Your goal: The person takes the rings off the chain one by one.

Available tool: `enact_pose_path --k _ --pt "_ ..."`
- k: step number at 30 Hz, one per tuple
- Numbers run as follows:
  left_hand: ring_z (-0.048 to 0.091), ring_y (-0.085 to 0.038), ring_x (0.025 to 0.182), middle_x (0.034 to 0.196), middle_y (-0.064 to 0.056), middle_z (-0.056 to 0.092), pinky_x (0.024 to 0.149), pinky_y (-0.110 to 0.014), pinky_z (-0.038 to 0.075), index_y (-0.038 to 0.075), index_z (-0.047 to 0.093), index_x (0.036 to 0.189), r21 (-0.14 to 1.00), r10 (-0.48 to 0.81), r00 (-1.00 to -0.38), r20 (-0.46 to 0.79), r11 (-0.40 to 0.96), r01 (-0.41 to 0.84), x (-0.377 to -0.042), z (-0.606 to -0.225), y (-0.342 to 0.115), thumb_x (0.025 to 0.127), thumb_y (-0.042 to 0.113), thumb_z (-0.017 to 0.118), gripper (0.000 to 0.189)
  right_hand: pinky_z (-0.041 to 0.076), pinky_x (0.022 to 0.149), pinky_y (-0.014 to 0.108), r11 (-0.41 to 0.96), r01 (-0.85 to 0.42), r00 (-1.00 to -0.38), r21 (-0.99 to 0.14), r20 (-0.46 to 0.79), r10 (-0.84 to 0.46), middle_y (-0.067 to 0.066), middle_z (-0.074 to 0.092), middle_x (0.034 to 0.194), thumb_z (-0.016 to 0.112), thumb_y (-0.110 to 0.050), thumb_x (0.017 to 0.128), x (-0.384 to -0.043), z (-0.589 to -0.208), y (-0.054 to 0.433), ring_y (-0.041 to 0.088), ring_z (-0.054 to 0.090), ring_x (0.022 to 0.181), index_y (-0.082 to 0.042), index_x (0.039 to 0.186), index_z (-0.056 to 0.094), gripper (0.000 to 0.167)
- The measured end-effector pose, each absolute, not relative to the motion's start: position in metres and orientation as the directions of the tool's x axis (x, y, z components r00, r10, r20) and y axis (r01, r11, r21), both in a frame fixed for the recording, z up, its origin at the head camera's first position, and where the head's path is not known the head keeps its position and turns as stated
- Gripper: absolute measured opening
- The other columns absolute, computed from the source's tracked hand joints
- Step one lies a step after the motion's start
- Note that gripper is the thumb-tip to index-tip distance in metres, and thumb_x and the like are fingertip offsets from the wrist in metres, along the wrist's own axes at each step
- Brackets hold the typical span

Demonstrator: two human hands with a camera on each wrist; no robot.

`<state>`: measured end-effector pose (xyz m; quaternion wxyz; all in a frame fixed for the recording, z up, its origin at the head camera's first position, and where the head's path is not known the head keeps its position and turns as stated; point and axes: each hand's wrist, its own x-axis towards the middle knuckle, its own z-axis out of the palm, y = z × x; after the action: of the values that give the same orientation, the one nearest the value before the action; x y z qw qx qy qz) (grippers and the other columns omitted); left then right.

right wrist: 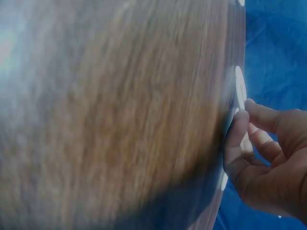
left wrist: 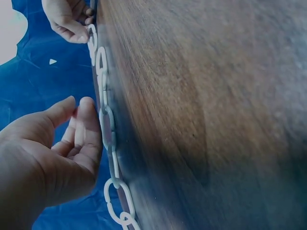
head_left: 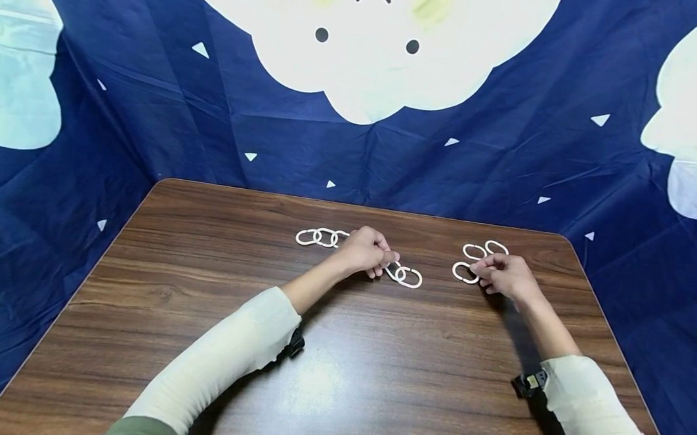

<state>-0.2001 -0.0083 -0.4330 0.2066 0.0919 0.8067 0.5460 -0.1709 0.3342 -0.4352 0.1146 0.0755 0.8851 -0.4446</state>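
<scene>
A chain of white plastic links lies across the table's far side. My left hand is over its middle and hides some links in the head view. In the left wrist view that hand has its fingers loosely bent beside the chain, with nothing visible between thumb and fingertips. Farther right, my right hand pinches a loose white oval link between thumb and finger. The right wrist view shows this link raised at the fingertips of the right hand.
Two more loose white links, a nearer one and a farther one, lie just beyond the right hand. The brown wood-grain table ends at a blue curtain with white cloud shapes. Each sleeve carries a small black camera.
</scene>
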Motion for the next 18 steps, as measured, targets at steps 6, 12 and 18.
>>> enact_pose_path --k 6,12,18 --pt "0.069 -0.012 0.055 0.076 -0.012 0.075 0.055 -0.027 0.062 0.000 0.075 0.094 0.916 0.367 -0.885 -0.287 0.376 -0.142 -0.199 -0.432 -0.012 0.105 0.015 0.082 0.019 0.061 0.064 0.026 0.621 0.262 -0.959 -0.739 -0.273 0.079 -0.010 0.070 0.084 0.077 -0.020 0.108 -0.174 -0.436 0.345 0.007 0.064 0.076 0.008 0.120 0.075 0.030" --pt "0.070 -0.011 0.054 0.070 -0.006 0.071 0.053 -0.024 0.061 -0.010 0.076 0.104 0.914 0.379 -0.860 -0.341 0.348 -0.209 -0.196 -0.432 -0.014 0.107 0.013 0.078 0.023 0.058 0.064 0.027 0.631 0.276 -0.956 -0.725 -0.277 0.099 -0.011 0.069 0.083 0.079 -0.024 0.107 -0.177 -0.437 0.354 0.007 0.064 0.076 0.004 0.117 0.077 0.030" --pt "0.071 -0.012 0.054 0.066 -0.006 0.069 0.054 -0.025 0.062 -0.011 0.078 0.108 0.905 0.398 -0.828 -0.394 0.325 -0.274 -0.193 -0.432 -0.015 0.107 0.009 0.075 0.020 0.054 0.062 0.026 0.623 0.298 -0.950 -0.723 -0.288 0.120 -0.016 0.068 0.079 0.080 -0.024 0.107 -0.177 -0.436 0.361 0.005 0.062 0.073 -0.001 0.111 0.077 0.023"
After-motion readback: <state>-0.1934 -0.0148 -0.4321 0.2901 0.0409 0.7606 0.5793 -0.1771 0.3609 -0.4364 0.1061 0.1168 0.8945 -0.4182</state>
